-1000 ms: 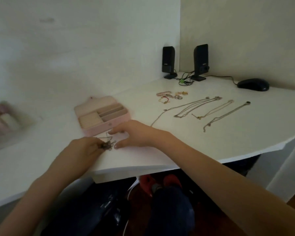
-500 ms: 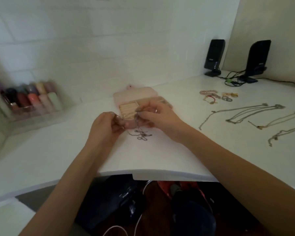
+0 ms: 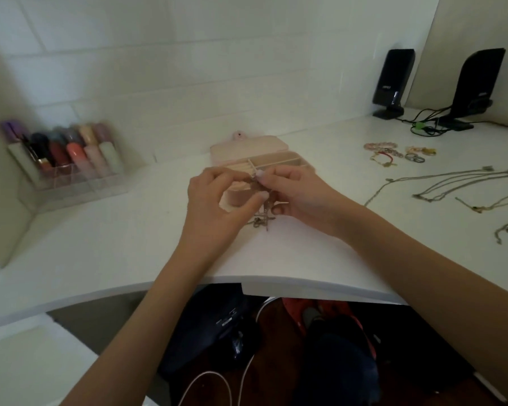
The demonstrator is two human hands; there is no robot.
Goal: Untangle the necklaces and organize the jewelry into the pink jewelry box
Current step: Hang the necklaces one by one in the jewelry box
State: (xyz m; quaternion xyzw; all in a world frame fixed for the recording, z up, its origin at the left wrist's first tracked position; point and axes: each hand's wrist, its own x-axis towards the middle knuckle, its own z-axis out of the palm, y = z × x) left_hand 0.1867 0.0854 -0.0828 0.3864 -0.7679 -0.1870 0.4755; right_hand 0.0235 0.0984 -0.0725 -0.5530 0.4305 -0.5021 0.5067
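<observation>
A tangled clump of thin chains (image 3: 263, 219) hangs between my hands just above the white desk. My left hand (image 3: 214, 200) pinches the upper strands, and my right hand (image 3: 296, 194) pinches them from the other side. Right behind my hands stands the pink jewelry box (image 3: 247, 150) with its lid open and its compartments showing. Several straightened necklaces (image 3: 440, 189) lie in rows on the desk to the right. A small group of bracelets and rings (image 3: 393, 155) lies beyond them.
A clear organizer (image 3: 71, 174) with several coloured tubes stands at the back left. Two black speakers (image 3: 393, 83) with cables sit in the back right corner. The desk's curved front edge (image 3: 276, 281) runs below my wrists, with dark bags and cords underneath.
My hands lifted the tangle off the desk and drew closer together in front of the box. The view swung left and down, bringing the organizer into sight.
</observation>
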